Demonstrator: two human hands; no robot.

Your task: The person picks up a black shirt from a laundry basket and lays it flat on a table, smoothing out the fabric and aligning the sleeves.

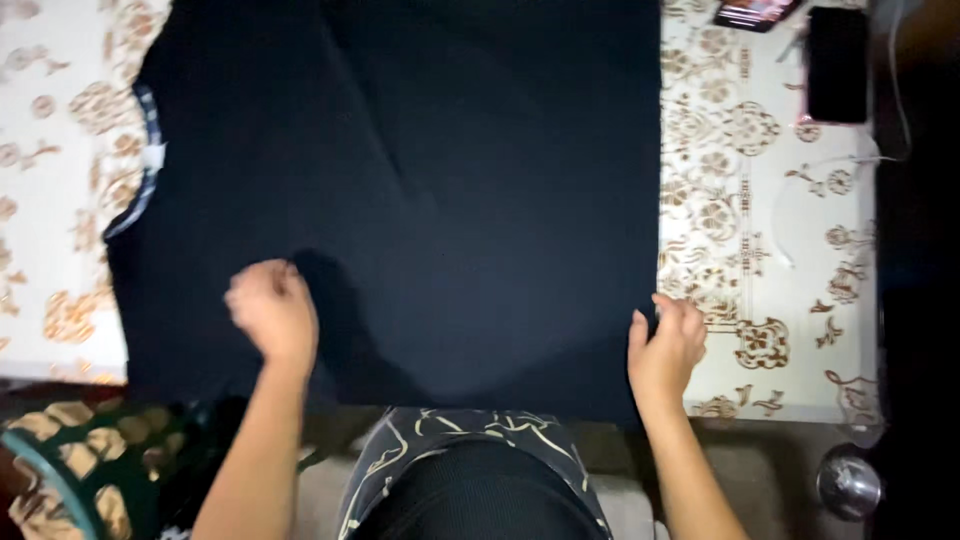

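A black garment point(430, 180) lies spread flat over the counter point(760, 250), which is covered by a white cloth with a brown floral pattern. The garment's neck opening, with a pale label and a checked inner band, faces the left edge of the view. Its near hem runs along the counter edge closest to the person.

The left hand point(272, 312) rests on the garment near its lower left area. The grip is curled into a loose fist, knuckles up; whether cloth is pinched inside it cannot be told from this view.

The right hand point(667, 345) sits at the garment's lower right corner. Its grip is partly closed, with the thumb and fingers touching the cloth edge where it meets the patterned counter cover.

A dark phone point(836, 65) lies at the far right of the counter, well apart from both hands, with a white cable point(790, 215) looping just beside it. A green stool point(60, 470) with a patterned seat stands at lower left, below the counter.
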